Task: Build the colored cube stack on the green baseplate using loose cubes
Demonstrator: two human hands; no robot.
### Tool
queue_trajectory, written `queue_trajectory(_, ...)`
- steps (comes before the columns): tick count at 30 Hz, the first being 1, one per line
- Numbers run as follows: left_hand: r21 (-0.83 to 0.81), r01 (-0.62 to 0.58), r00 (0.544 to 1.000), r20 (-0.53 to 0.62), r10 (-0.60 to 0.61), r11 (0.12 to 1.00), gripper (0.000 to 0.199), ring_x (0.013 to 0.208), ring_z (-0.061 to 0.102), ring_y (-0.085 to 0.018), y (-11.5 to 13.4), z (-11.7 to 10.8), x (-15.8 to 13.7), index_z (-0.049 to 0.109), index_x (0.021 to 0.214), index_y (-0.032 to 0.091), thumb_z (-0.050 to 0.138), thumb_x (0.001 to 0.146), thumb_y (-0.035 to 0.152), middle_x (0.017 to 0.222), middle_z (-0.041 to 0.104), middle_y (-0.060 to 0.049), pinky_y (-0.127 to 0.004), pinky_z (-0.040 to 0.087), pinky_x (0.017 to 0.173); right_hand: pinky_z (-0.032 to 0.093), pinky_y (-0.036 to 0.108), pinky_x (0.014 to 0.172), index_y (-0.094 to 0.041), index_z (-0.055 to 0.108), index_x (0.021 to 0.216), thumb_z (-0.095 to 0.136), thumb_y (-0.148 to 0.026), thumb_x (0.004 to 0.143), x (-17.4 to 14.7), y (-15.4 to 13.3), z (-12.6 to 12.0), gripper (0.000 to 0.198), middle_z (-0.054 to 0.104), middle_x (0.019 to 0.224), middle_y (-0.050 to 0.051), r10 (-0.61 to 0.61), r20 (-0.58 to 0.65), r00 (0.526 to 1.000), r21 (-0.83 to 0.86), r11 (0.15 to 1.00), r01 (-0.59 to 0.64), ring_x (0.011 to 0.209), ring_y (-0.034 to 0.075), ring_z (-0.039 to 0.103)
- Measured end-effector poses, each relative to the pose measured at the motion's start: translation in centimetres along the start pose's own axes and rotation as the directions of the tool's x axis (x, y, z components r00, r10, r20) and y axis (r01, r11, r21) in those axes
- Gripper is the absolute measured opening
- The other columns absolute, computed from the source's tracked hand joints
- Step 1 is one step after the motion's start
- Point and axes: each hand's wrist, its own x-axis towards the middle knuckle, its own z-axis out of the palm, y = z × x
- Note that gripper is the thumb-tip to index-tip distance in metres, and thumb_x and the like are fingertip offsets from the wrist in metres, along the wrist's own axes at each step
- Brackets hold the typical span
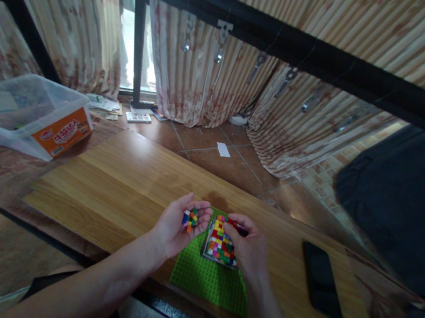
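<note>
My left hand (178, 224) is turned palm up and cupped, with several small coloured toy bricks (190, 219) lying in it. Beside it, a green studded baseplate (202, 283) rests on the table. A low block of multicoloured toy bricks (219, 243) sits on the plate, its top a mix of red, yellow, white, green and orange. My right hand (247, 242) reaches over the right side of this block, thumb and index finger pinched together at its top. Whatever is between those fingertips is hidden, and the hand covers part of the block.
A black phone (322, 281) lies on the wooden table (122, 181) to the right. At the left stands a clear plastic bin (18, 138) with an orange label. A dark metal bar (260, 30) with hanging hooks crosses the view ahead. Behind are striped curtains (193, 79).
</note>
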Motion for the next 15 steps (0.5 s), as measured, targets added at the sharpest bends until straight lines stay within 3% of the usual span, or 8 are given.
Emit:
queue_trajectory(10,-0.020,-0.003,1.000,0.000,0.003,1.000,0.034,0.060,0.060,-0.011,-0.19,-0.04,-0.01,0.064,0.080,0.006,0.044,0.092,0.031,0.072,0.064,-0.011,-0.020,0.052,0.058,0.053,0.039,0.073,-0.017,0.071,0.085,0.073,-0.035,0.061,0.26,-0.42,0.14,0.030,0.073,0.081,0.006,0.051,0.034,0.998,0.056,0.997,-0.053,0.073,0.022,0.066)
queue_trajectory(15,-0.042,-0.008,1.000,0.024,0.009,0.999,0.035,0.066,0.063,-0.013,-0.05,0.35,-0.35,0.065,0.085,0.006,0.045,0.091,0.034,0.076,0.065,-0.012,-0.023,0.054,0.064,0.053,0.041,0.078,-0.018,0.070,0.094,0.073,-0.038,0.065,0.29,0.28,-0.27,0.036,0.073,0.093,0.008,0.021,0.058,0.998,0.055,0.998,-0.024,0.082,0.024,0.067)
